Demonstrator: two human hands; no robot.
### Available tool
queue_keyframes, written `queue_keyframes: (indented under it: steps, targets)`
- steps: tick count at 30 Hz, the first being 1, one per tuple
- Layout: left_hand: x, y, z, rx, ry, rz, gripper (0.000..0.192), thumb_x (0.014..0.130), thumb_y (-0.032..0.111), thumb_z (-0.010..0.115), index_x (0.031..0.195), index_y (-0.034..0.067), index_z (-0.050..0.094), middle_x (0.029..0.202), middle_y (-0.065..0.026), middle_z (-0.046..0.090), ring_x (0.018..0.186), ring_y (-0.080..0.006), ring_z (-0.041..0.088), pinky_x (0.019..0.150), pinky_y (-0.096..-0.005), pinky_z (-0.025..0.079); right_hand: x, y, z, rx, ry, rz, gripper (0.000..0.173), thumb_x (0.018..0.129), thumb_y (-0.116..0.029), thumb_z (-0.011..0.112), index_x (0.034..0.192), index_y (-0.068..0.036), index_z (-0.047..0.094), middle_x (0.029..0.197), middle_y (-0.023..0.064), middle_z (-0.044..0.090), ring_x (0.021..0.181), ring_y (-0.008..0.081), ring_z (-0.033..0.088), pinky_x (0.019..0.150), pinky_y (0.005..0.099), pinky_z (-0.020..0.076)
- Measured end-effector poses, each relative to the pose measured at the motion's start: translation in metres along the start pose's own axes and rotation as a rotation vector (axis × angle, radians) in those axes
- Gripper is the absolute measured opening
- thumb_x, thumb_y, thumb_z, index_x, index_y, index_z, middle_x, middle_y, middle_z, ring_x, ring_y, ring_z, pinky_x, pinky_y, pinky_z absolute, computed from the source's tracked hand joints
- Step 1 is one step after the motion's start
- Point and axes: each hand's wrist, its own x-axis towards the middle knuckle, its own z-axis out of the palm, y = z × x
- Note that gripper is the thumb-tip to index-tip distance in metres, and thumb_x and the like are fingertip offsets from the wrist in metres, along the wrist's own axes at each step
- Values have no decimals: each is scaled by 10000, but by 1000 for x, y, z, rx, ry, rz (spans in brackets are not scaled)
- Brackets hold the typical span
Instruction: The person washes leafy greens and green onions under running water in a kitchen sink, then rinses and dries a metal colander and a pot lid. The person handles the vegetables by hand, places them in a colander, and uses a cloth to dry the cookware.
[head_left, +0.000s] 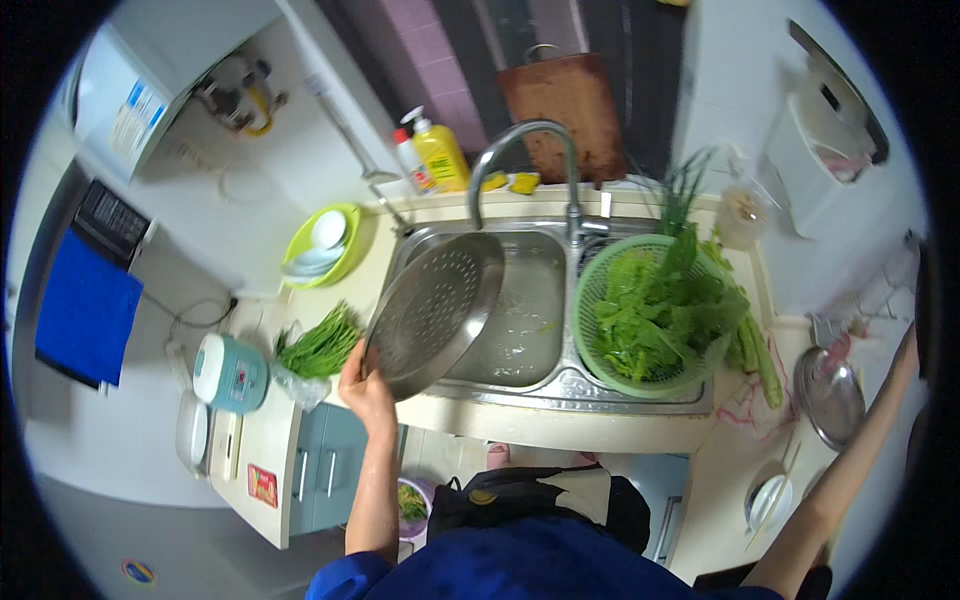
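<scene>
My left hand (367, 390) grips the rim of a stainless steel colander (435, 307), which is tilted over the left part of the sink. The sink basin (529, 322) beneath it holds cloudy water with a few green bits. A curved faucet (525, 127) arches above. To the right, a green plastic basket (589, 337) heaped with leafy greens (660, 315) rests over the other side of the sink. My right arm reaches far to the right, and its hand is out of view behind a dark edge. Below that forearm lies a round metal lid (829, 397).
Cut green stalks (322, 345) in a plastic bag and a rice cooker (232, 373) stand at left. A yellow-green bowl (352, 247) contains dishes. Behind the sink are a yellow pump bottle (442, 157) and a wooden cutting board (570, 112). A bowl (769, 502) with chopsticks sits at right.
</scene>
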Motion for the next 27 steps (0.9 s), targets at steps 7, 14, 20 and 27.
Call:
queue_keyframes:
  steps: [7, 14, 20, 27]
  targets:
    - [7, 8, 1, -122, 122, -160, 217, 882, 24, 600, 1083, -54, 626, 984, -66, 664, 897, -106, 590, 829, -239, 450, -241, -313, -125, 914, -266, -125, 506, 937, -276, 454, 1372, -33, 370, 1337, 151, 406, 1233, 256, 414, 1051, 386, 317]
    - [-2, 27, -6, -453, 157, -318, 159, 922, 71, 545, 1033, -30, 595, 990, -65, 628, 857, -119, 577, 779, -265, 462, -441, -557, -267, 1287, -1080, -424, 696, 757, -103, 539, 1396, -4, 283, 1242, 270, 429, 1221, 435, 351, 1071, 515, 215]
    - [22, 23, -48, -638, 247, -349, 208, 947, 130, 530, 1068, -34, 565, 1011, -85, 626, 890, -146, 586, 798, -296, 475, -437, -610, -228, 1225, -844, -313, 657, 720, 63, 473, 1360, 19, 331, 1174, 248, 439, 1118, 410, 406, 1005, 451, 291]
    - [71, -14, -58, -862, 372, -509, 254, 948, 154, 526, 1146, -3, 514, 1098, -107, 592, 946, -197, 592, 850, -343, 487, -453, -515, -255, 1783, -1719, 426, 461, 881, -139, 468, 1331, -53, 410, 1325, 112, 468, 1236, 259, 442, 1055, 405, 336]
